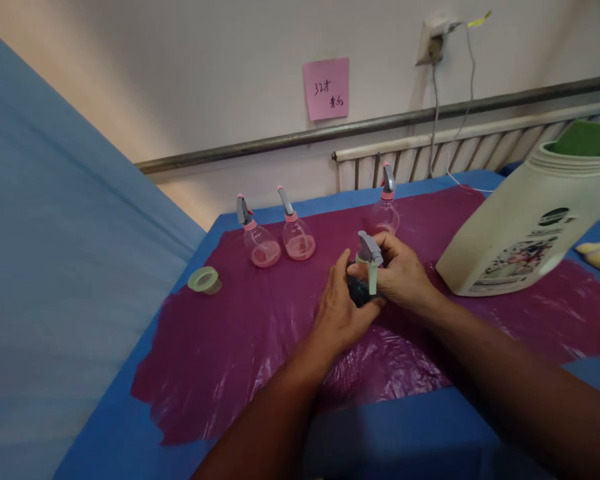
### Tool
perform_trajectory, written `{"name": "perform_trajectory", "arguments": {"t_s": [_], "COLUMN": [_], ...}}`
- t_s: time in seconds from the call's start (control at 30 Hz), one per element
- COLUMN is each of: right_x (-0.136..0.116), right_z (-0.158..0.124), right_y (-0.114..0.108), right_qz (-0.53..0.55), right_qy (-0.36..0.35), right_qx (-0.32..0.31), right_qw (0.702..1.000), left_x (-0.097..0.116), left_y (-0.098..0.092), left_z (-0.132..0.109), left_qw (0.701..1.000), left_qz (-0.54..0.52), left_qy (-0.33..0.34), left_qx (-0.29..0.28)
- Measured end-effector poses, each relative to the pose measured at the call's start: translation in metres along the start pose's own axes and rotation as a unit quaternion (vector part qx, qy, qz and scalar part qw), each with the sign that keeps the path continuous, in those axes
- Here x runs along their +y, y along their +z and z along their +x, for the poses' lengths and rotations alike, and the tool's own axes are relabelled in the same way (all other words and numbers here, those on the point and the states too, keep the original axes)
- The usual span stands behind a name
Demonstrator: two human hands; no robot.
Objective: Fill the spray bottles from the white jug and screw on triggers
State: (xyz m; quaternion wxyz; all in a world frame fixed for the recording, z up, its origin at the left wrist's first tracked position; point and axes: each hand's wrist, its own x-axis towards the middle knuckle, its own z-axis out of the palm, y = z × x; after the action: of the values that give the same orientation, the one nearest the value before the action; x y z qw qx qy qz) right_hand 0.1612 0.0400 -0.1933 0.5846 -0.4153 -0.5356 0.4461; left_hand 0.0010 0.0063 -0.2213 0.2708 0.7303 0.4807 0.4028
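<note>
My left hand (341,308) wraps around the dark body of a small spray bottle (368,268) in the middle of the table. My right hand (401,272) closes on the same bottle's top, just under its grey trigger head. The bottle stands upright between both hands, its lower part mostly hidden by my fingers. Three more small spray bottles with pink collars stand behind: one (260,241) at the left, one (296,235) beside it, and one (386,205) just beyond my right hand.
A large white detergent jug (525,225) with a green funnel-like piece on its mouth stands at the right. A green cap (204,279) lies at the left edge of the purple plastic sheet (240,333). A radiator and a wall run behind.
</note>
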Motion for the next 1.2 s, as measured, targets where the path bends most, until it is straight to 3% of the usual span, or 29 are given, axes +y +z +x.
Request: {"name": "perform_trajectory", "arguments": {"t_s": [0.13, 0.27, 0.5, 0.67, 1.0, 1.2], "right_x": [0.001, 0.005, 0.019, 0.018, 0.028, 0.016], "right_z": [0.001, 0.001, -0.004, -0.011, -0.004, -0.010], "right_y": [0.004, 0.004, -0.004, -0.011, -0.008, -0.003], "right_qz": [-0.007, -0.019, -0.031, -0.010, -0.022, 0.014], "right_qy": [-0.007, -0.016, -0.103, -0.093, -0.083, -0.077], "right_qx": [0.011, 0.005, -0.037, -0.101, -0.037, -0.058], "right_qw": [1.000, 1.000, 0.994, 0.990, 0.996, 0.995], "left_x": [-0.009, -0.008, -0.003, -0.010, -0.010, -0.009], "left_y": [-0.002, -0.007, -0.009, -0.007, -0.008, -0.008], "left_z": [0.000, 0.000, -0.004, -0.006, -0.006, -0.004], "left_qw": [0.998, 0.995, 0.998, 0.998, 0.999, 0.997], "left_qz": [0.014, 0.012, 0.017, 0.029, 0.023, 0.023], "left_qy": [0.068, 0.096, 0.056, 0.061, 0.040, 0.066], "left_qx": [-0.006, -0.014, -0.010, -0.006, -0.009, -0.012]}}
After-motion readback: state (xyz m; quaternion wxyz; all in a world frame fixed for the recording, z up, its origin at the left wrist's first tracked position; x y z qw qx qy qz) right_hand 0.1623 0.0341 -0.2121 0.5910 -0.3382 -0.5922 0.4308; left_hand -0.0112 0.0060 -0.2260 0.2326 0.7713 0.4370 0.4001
